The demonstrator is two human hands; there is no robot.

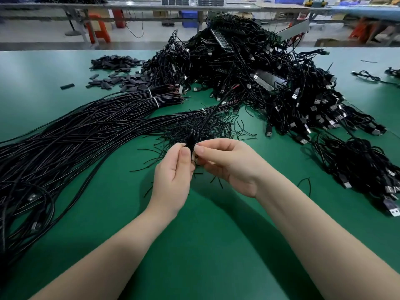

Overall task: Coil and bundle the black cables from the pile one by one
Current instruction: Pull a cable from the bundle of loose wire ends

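While pinched, coil [191,138] (seemingly) between fingertips [185,151].

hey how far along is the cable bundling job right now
Done: coiled cables with USB plugs are heaped in the big pile and at the right edge. In hand: both the left hand and right hand pinch a small coil. Left: long straight cables on the left, a lot.

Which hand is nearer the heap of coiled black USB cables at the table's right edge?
Right. The right hand lies between the heap of coiled black USB cables and the left hand.
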